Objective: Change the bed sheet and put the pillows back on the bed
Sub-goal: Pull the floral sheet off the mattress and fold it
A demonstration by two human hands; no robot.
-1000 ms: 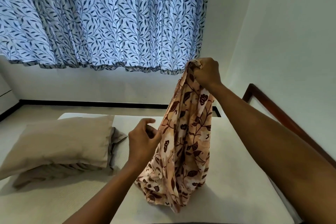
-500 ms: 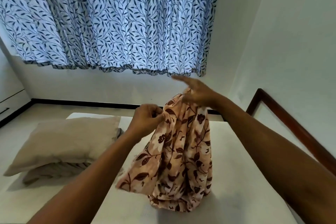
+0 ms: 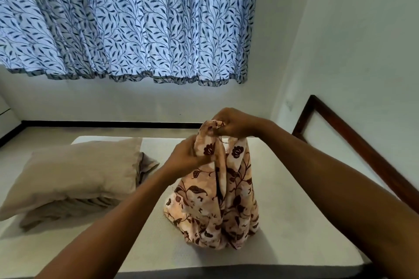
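Observation:
A peach bed sheet with dark brown flowers hangs bunched above the bare white mattress, its lower folds resting on it. My right hand pinches the sheet's top edge at the highest point. My left hand grips the cloth just below and to the left. Two beige pillows lie stacked on the left side of the mattress, the lower one mostly hidden under the upper.
A dark wooden bed frame rail runs along the right wall. A blue leaf-patterned curtain hangs on the far wall. The floor shows beyond the bed, with a black skirting line.
My right hand has come down from shoulder height to just above the mattress, closing again on the sheet's edge. My left hand took hold of the cloth and moved close under the right hand.

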